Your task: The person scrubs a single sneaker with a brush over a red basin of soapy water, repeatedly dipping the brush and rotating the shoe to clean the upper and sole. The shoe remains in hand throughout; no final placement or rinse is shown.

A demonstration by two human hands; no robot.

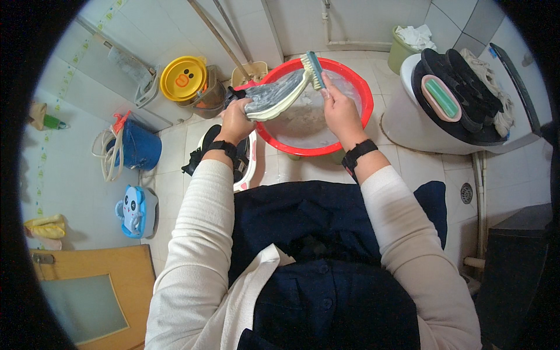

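A soapy grey shoe with a pale sole (pixel 278 96) is held above a red-rimmed plastic basin (pixel 367 94). My left hand (pixel 237 120) grips its dark end at the left. In my right hand (pixel 342 111) is a scrub brush (pixel 316 70) with a teal back and pale bristles, which rest against the far end of the sole. Cloudy, foamy water (pixel 306 122) fills the basin below. Left of the basin, partly behind my left wrist, black shoes (pixel 240 165) sit in a white and pink tub (pixel 250 173).
A toilet (pixel 409 118) at the right bears dark shoes (pixel 463 83), a pink soap dish with a green bar (pixel 442 98) and a pale rag. A wastebasket (pixel 398 54) stands behind it. Left are a blue bucket (pixel 142 146), a yellow-lidded bucket (pixel 183 78) and a mop handle (pixel 218 37).
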